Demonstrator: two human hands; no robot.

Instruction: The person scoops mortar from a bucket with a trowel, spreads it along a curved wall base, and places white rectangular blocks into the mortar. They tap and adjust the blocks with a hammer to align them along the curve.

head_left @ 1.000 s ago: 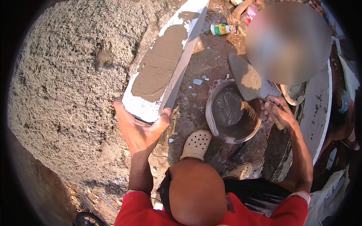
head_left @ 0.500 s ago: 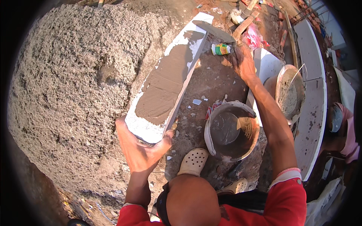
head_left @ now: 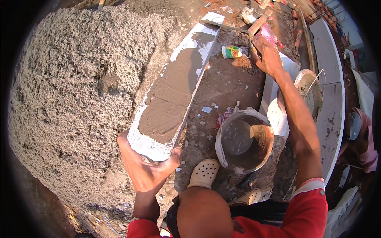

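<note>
A long white block [head_left: 155,150] slants away from me, its top face spread with smooth grey mortar [head_left: 170,93]. My left hand [head_left: 147,171] grips its near end, thumb on the right side and fingers around the left. At the block's far end, a trowel [head_left: 232,28] shows its thin blade almost edge-on, the tip over the top face. My right hand [head_left: 270,57] is closed around the trowel's handle, which the fingers mostly hide. A small green, yellow and white container [head_left: 231,52] lies on the ground between the block and that hand.
A big rough grey mound [head_left: 79,75] fills the left side. Near my clog [head_left: 204,173] stands a mortar-smeared bucket [head_left: 219,148]; another bucket [head_left: 315,104] is beyond my right forearm. Long pale slabs [head_left: 329,107] line the right. A person in pink [head_left: 366,139] is at the far right.
The trowel blade has turned from showing its flat face to nearly edge-on. My right hand has moved slightly right and up. The block's near end and my left hand have shifted slightly toward me.
</note>
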